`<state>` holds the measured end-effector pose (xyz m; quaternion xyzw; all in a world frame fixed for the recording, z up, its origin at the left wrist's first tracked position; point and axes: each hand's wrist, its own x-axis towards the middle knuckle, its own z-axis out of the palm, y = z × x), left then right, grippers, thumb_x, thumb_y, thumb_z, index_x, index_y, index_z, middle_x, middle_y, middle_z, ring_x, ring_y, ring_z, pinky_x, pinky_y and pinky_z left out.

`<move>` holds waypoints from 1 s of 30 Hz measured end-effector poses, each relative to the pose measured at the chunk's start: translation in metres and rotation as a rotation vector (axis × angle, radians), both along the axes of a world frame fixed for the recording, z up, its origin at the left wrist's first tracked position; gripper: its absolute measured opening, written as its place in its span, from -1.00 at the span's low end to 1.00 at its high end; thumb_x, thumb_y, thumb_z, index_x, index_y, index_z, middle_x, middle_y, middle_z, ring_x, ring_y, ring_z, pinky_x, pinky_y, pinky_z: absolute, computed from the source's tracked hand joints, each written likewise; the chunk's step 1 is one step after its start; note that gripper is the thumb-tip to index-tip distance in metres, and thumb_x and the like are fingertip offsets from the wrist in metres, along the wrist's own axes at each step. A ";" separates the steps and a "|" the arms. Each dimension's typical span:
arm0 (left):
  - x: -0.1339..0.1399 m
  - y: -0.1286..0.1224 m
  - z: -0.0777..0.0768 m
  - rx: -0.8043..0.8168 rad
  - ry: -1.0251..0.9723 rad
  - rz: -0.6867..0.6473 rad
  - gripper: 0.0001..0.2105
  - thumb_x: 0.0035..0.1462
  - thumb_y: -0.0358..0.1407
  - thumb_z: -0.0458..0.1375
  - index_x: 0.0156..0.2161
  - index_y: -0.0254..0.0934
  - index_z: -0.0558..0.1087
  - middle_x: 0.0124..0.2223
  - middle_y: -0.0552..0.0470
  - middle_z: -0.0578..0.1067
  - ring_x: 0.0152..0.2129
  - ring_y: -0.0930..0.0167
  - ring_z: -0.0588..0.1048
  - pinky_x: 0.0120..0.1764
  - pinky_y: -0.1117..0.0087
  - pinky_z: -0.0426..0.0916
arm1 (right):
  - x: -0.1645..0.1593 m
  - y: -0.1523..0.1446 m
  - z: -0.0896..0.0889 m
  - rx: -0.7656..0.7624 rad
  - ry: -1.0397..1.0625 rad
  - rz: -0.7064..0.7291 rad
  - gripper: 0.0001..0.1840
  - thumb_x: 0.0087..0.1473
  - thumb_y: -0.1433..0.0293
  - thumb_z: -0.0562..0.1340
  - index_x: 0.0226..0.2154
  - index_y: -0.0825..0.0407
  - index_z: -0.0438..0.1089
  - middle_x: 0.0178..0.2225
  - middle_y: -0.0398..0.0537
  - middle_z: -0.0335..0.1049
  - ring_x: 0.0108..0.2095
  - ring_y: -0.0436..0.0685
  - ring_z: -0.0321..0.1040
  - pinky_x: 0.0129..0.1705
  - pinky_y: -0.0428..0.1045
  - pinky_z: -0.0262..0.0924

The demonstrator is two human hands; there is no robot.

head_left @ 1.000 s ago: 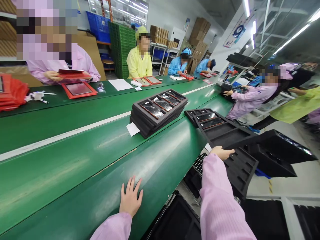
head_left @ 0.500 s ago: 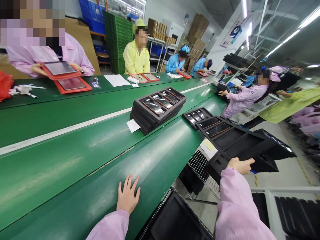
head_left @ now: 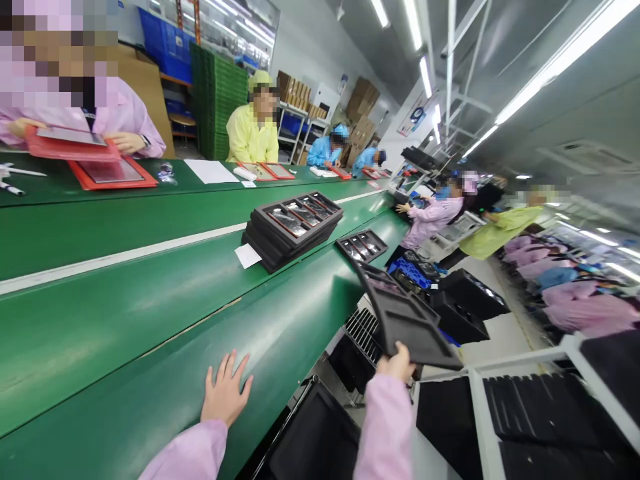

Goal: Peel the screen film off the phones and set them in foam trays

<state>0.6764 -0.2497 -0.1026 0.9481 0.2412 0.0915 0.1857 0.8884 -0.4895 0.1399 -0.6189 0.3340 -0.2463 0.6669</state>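
Observation:
My left hand (head_left: pixel 227 391) lies flat on the green conveyor bench (head_left: pixel 165 407), fingers spread, holding nothing. At the bench's right side my right hand (head_left: pixel 397 365) grips the near edge of a black foam tray (head_left: pixel 407 327). This tray is tilted and bent, with bare compartments towards me and dark flat panels towards its far end. Just beyond it, a smaller-looking black tray (head_left: pixel 362 246) with several glossy panels rests on the bench edge. Farther left stands a stack of black foam trays (head_left: pixel 293 230), its top one filled with glossy, orange-edged panels. A white paper slip (head_left: pixel 248 256) sticks out beside the stack.
Beside the bench are a wire rack (head_left: pixel 363 330), black boxes (head_left: pixel 457 317) and a blue crate (head_left: pixel 413 272). A black bin (head_left: pixel 313 437) stands below. White shelving (head_left: pixel 480 413) holds dark trays at right. Co-workers sit across the bench, one holding a red-framed panel (head_left: pixel 75 142).
My right hand has lifted the foam tray off the dark boxes and brought it closer to the bench; it now bends. My left hand stays on the bench. The view has turned slightly right.

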 end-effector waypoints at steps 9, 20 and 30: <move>-0.018 0.026 -0.015 -0.087 -0.146 -0.110 -0.48 0.29 -0.30 -0.27 0.25 -0.51 0.22 0.24 -0.29 0.30 0.17 0.22 0.31 0.23 0.06 0.13 | -0.267 0.123 -0.090 0.476 0.069 0.068 -0.26 -0.11 0.27 0.29 0.13 -0.09 0.07 0.09 0.07 0.34 -0.03 0.23 0.42 -0.09 0.12 0.44; -0.300 0.086 -0.015 -0.043 0.013 -0.230 -0.54 0.17 -0.32 -0.15 0.05 -0.29 0.47 0.18 -0.18 0.40 0.17 0.20 0.33 0.21 0.05 0.18 | -0.432 0.244 -0.100 0.944 0.444 0.682 -0.49 -0.11 0.27 0.31 -0.10 0.02 0.18 0.11 0.15 0.28 0.01 0.18 0.42 0.07 0.04 0.30; -0.494 0.098 0.009 -0.125 0.023 0.051 -0.54 0.16 -0.19 -0.15 0.04 -0.21 0.45 0.12 -0.19 0.43 0.10 0.09 0.37 0.12 0.02 0.29 | -0.571 0.229 -0.110 0.879 0.934 1.238 -0.40 -0.33 0.31 0.40 -0.12 -0.01 0.36 -0.16 0.06 0.50 -0.24 0.18 0.49 -0.18 0.08 0.32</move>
